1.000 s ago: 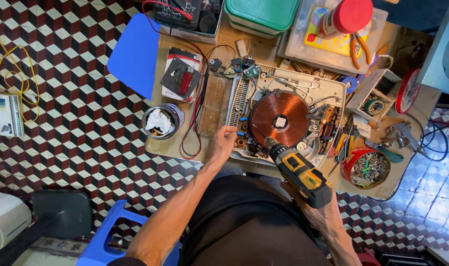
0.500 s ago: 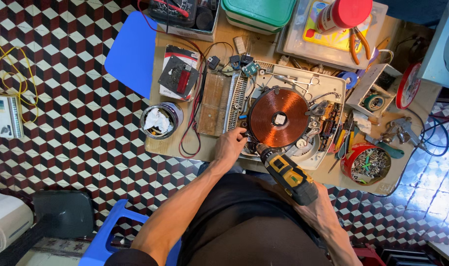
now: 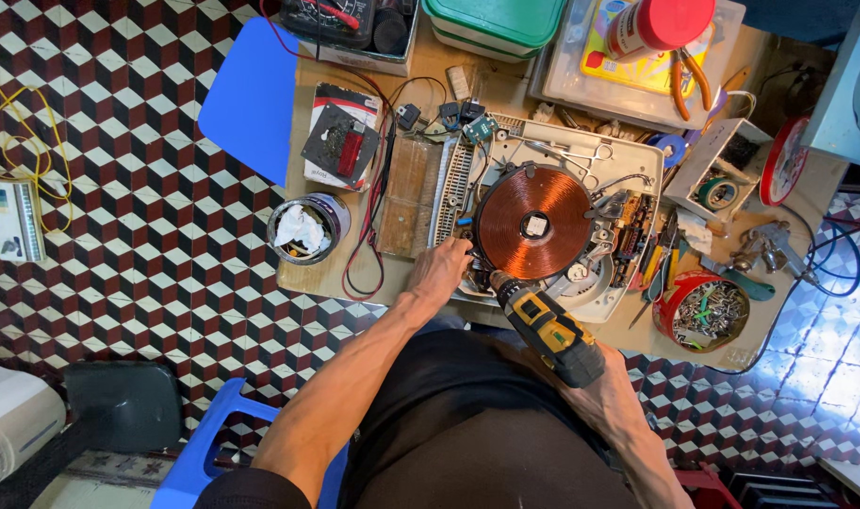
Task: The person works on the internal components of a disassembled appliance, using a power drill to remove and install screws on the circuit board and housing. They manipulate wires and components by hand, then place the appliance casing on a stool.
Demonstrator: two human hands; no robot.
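— What sits on the worktop [image 3: 420,283] away from the grip?

— Well to its left, a round tin [image 3: 307,228] with crumpled paper inside. Further up and left, a blue sheet [image 3: 251,94] overhangs the edge.

— And to the right?

— A red tin of screws [image 3: 701,311] near the front edge, and beyond it a small box with a roll of tape [image 3: 717,193].

— Far side?

— A green-lidded tub [image 3: 494,24], and a clear tray [image 3: 581,75] holding a red-capped jar [image 3: 658,24] and orange-handled pliers [image 3: 686,80].

— Below?

— Chequered floor tiles [image 3: 119,207] and a blue stool [image 3: 213,443].

left hand [image 3: 439,273] stretched forward, fingers curled; right hand [image 3: 590,382] fisted.
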